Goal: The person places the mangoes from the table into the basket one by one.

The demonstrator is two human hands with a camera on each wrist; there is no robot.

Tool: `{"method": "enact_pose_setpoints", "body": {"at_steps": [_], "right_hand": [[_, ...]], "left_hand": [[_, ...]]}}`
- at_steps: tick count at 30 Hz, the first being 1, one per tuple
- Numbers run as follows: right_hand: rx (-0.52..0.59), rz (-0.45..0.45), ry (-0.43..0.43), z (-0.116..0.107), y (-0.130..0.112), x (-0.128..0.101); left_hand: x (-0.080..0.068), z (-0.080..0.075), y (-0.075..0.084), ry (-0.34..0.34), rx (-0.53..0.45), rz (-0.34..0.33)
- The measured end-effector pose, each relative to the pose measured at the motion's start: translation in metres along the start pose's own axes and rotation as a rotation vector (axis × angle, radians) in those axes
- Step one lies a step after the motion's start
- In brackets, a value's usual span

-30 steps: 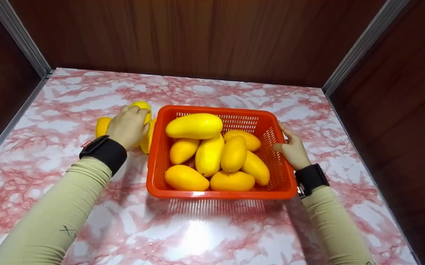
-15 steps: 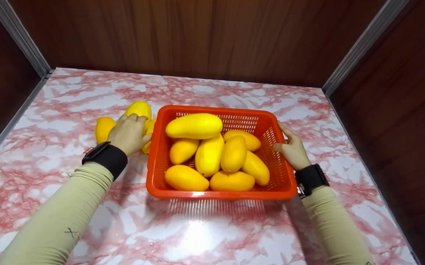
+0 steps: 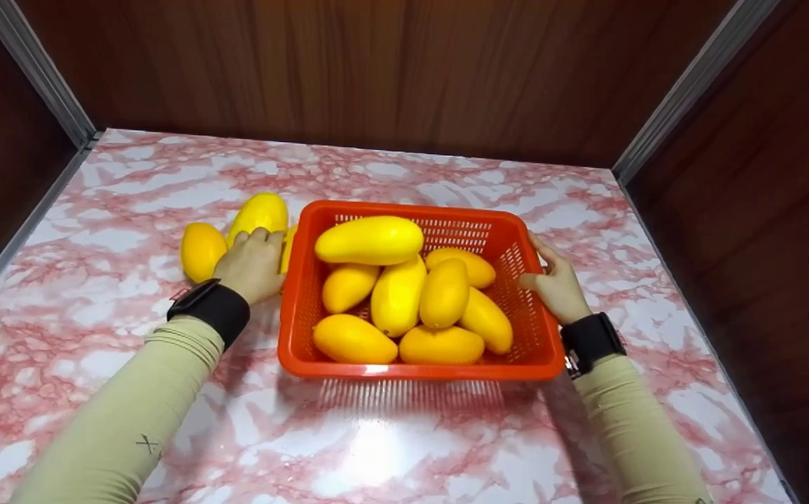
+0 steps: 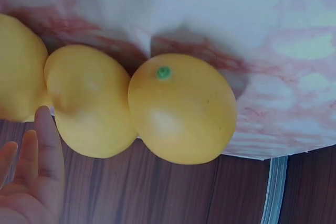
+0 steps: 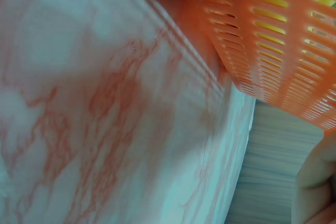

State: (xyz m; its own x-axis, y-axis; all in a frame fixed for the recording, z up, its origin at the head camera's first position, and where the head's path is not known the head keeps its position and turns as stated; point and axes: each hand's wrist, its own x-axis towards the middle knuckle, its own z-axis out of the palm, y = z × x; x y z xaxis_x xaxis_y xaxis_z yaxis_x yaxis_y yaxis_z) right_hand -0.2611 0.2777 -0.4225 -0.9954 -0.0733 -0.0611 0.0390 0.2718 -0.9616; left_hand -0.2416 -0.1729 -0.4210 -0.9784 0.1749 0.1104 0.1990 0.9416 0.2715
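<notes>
My left hand [image 3: 251,264] is at a row of yellow mangoes left of the basket. In the left wrist view its extended fingers [image 4: 48,145] point at the middle mango [image 4: 94,108], fingertips right by its skin. Beside that sits a mango with a green stem spot [image 4: 184,114], the leftmost in the head view. A third mango [image 4: 18,72] is partly cut off by the frame. My right hand [image 3: 559,288] grips the right rim of the red plastic basket [image 3: 418,371], thumb inside and fingers outside. Several mangoes [image 3: 369,239] lie piled in it.
The basket stands on a pink-and-white marbled tabletop [image 3: 236,448]. Dark wood-grain panels [image 3: 376,77] rise behind and at both sides, with metal strips [image 3: 691,91] at the corners.
My left hand has drawn back toward me from the far mango, uncovering more of it and of the leftmost mango. The right hand and basket have stayed put.
</notes>
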Motion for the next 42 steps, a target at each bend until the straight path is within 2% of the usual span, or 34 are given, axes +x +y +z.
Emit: {"method": "enact_pose_setpoints", "body": {"at_steps": [7, 14, 25, 27, 32, 34, 39, 42], "right_hand": [[0.031, 0.024, -0.014, -0.001, 0.002, 0.003], [-0.003, 0.022, 0.008, 0.001, 0.000, 0.002], [-0.020, 0.018, 0.009, 0.003, -0.003, -0.001], [-0.012, 0.025, 0.002, 0.004, -0.009, -0.004], [-0.012, 0.043, 0.002, 0.006, -0.021, -0.011], [-0.018, 0.040, 0.007, 0.004, -0.015, -0.008], [-0.032, 0.023, 0.020, 0.002, -0.002, -0.001], [-0.044, 0.015, 0.026, 0.001, -0.001, 0.000]], "left_hand": [[-0.002, 0.009, 0.002, 0.004, 0.004, 0.007], [-0.003, 0.016, 0.003, 0.027, 0.000, 0.001], [-0.005, 0.022, 0.009, 0.066, 0.009, -0.043], [-0.006, 0.021, 0.011, 0.058, 0.008, -0.045], [-0.005, 0.018, 0.011, -0.009, -0.025, -0.051], [-0.005, 0.017, 0.010, -0.030, -0.040, -0.050], [-0.005, 0.017, 0.006, -0.028, -0.046, -0.028], [-0.007, 0.017, 0.006, -0.059, -0.046, -0.030]]}}
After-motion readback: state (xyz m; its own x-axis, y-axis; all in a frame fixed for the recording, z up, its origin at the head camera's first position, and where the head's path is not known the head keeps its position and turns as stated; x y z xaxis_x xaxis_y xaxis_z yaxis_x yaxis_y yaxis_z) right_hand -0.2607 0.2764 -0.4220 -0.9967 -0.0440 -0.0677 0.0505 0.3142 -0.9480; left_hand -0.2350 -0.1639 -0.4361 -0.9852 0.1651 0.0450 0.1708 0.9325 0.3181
